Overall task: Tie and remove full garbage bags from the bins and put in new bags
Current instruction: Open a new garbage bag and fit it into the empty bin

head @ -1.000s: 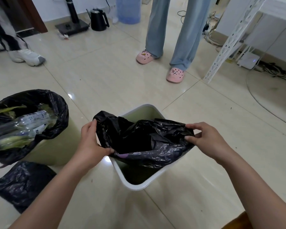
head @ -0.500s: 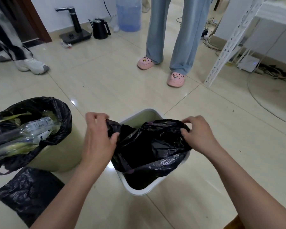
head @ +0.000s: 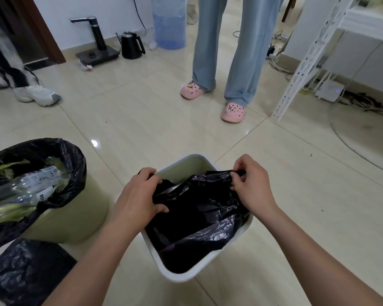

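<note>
A white square bin (head: 181,275) stands on the floor just in front of me. A new black bag (head: 199,219) hangs inside it with its mouth spread between my hands. My left hand (head: 139,197) grips the bag's edge at the bin's left rim. My right hand (head: 250,184) pinches the opposite edge near the far right rim. To the left, a pale green bin (head: 75,221) holds a full black bag (head: 73,173) with plastic bottles and green scraps showing at the top.
A filled black bag (head: 24,272) lies on the floor at lower left. A person in pink clogs (head: 232,111) stands ahead; another's white shoe (head: 35,96) is at left. A kettle (head: 131,46), water jug (head: 168,25), white rack leg (head: 296,80) and cables (head: 363,102) line the far side.
The bag has gone down into the white bin. Both hands moved forward and spread its edges toward the rim; the camera view tilted up slightly.
</note>
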Demonstrator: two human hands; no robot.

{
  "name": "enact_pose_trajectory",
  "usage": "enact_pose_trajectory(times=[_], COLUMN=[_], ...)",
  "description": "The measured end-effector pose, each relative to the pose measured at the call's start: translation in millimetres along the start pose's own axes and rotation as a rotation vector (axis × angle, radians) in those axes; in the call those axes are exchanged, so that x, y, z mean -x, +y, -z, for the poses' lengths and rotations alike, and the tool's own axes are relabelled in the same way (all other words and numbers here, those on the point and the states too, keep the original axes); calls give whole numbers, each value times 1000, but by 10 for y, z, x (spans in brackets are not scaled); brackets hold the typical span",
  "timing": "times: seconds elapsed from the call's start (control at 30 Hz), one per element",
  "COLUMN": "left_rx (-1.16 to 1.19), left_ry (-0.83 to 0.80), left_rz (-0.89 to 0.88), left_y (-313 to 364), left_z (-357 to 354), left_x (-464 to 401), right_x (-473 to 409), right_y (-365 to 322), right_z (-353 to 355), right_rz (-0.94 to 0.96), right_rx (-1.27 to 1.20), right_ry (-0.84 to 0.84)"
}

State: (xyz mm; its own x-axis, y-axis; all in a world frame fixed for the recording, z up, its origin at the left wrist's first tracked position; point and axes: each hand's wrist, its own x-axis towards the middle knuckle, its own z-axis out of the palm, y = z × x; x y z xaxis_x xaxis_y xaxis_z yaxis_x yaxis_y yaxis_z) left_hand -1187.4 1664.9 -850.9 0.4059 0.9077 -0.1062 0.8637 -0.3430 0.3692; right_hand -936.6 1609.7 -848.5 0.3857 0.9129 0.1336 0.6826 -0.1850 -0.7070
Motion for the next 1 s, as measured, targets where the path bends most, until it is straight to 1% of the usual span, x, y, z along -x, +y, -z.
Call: enact_pose_trajectory(times=[0.1,0.17,0.23,0.3,0.47,0.6,0.7,0.87,1.0], left_rx=[-60,-59,40,144,275,310,216,164,31], left_ry=[-12,58,164,249,424,484,445,248,156], left_rz=[35,20,27,76,201,212,211,279,276], left_y=[-21,-24,-5,20,88,188,197,150,126], left_z=[6,-5,-12,10,93,86,59,10,-20], left_x=[-19,-22,-40,-91,-232,-301,-346,-357,-345], right_x=[-70,-102,-123,-137,-186,-256,-314,-360,-349], right_y=[34,37,49,52,2,-25,-3,26,56], right_z=[58,67,54,33,-57,-168,-208,-240,-296], right_rz=[-24,-72,-102,-109,-87,-81,-90,-127,-132], right_rx=[49,37,36,44,10,-59,-90,-99,-73], right_ry=[79,76,57,14,-140,-257,-302,-360,-392])
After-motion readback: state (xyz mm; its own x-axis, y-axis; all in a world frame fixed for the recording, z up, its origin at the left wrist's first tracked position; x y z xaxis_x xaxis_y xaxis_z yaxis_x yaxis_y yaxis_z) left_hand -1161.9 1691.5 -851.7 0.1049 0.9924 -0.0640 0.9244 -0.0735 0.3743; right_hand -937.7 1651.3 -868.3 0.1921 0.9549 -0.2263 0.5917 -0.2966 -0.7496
